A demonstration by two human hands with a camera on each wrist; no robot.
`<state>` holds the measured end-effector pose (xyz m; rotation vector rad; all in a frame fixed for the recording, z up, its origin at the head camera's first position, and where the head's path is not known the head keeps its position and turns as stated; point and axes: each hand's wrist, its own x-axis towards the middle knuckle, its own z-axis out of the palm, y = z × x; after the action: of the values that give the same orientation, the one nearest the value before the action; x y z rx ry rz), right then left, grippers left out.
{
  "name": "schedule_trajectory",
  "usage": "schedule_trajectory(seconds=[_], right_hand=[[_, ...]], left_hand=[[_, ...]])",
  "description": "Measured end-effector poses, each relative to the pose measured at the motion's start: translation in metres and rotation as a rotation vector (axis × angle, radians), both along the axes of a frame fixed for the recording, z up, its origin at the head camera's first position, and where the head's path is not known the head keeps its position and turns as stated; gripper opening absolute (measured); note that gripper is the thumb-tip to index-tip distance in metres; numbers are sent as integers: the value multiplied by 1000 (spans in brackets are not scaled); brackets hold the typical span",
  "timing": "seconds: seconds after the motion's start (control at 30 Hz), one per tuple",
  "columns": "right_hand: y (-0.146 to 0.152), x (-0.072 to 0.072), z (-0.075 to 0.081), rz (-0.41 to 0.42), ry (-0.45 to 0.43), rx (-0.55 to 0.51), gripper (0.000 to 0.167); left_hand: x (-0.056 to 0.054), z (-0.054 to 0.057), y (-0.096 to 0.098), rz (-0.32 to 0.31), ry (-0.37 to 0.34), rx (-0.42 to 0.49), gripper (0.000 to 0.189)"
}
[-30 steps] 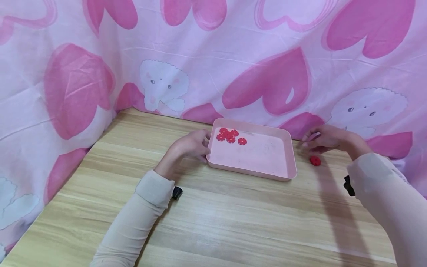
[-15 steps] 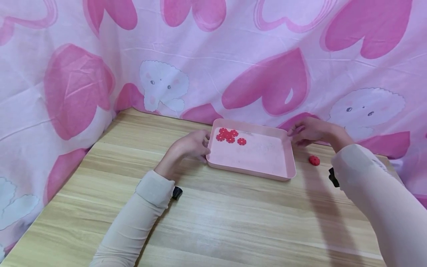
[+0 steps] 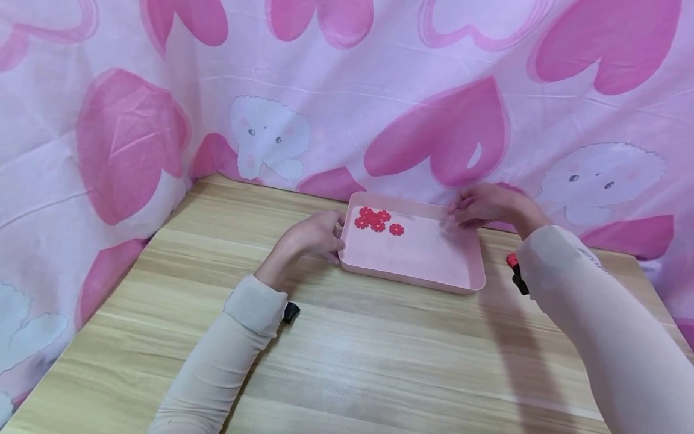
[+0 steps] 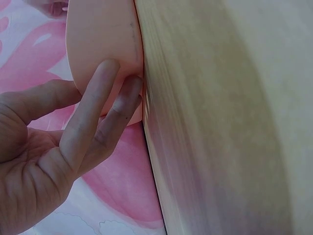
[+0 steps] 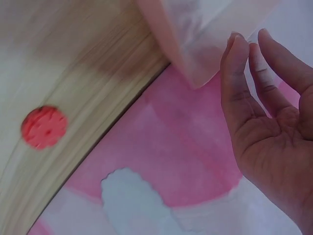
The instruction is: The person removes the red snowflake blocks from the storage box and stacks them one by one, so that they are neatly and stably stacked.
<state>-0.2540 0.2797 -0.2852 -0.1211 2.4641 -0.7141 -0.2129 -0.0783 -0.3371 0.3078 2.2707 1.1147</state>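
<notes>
A shallow pink tray (image 3: pixel 412 278) sits on the wooden table by the curtain. Several red flower-shaped plastic discs (image 3: pixel 396 229) lie flat at its left end, most overlapping. My left hand (image 3: pixel 314 235) touches the tray's left end, fingers (image 4: pixel 93 105) fairly straight along the outer wall and one fingertip at the rim. My right hand (image 3: pixel 479 205) hovers over the tray's back right corner, its thumb and fingertips brought close together in the right wrist view; I cannot tell whether something thin is between them. Another red disc (image 5: pixel 45 127) rests on the table right of the tray.
The wooden table (image 3: pixel 347 361) extends in front of the tray. A pink and white curtain (image 3: pixel 336 108) with heart prints hangs along the back and left edges. Black wrist mounts (image 3: pixel 291 313) show under the sleeves, the right one beside the loose disc.
My right hand has moved left, from above the loose red disc to over the tray's back right corner. My left hand has stayed at the tray's left end.
</notes>
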Motion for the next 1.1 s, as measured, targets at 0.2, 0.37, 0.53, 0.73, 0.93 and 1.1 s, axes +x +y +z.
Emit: schedule_trajectory(seconds=[0.2, 0.37, 0.53, 0.73, 0.93, 1.1], right_hand=[[-20, -8, -3, -30, -12, -65, 39], [-35, -13, -2, -9, -11, -65, 39], [-50, -17, -4, -8, -23, -59, 38], [-67, -21, -9, -9, -53, -30, 41], [-84, -21, -16, -14, -48, -38, 38], [-98, -19, -24, -4, -39, 17, 37]], left_hand=[[0, -1, 0, 12, -8, 20, 52], [1, -2, 2, -7, 7, 14, 50], [1, -2, 2, -14, 28, 10, 49], [1, 0, 2, -4, 7, 27, 51], [2, 1, 1, 9, 1, 25, 51], [3, 1, 1, 11, 3, 24, 51]])
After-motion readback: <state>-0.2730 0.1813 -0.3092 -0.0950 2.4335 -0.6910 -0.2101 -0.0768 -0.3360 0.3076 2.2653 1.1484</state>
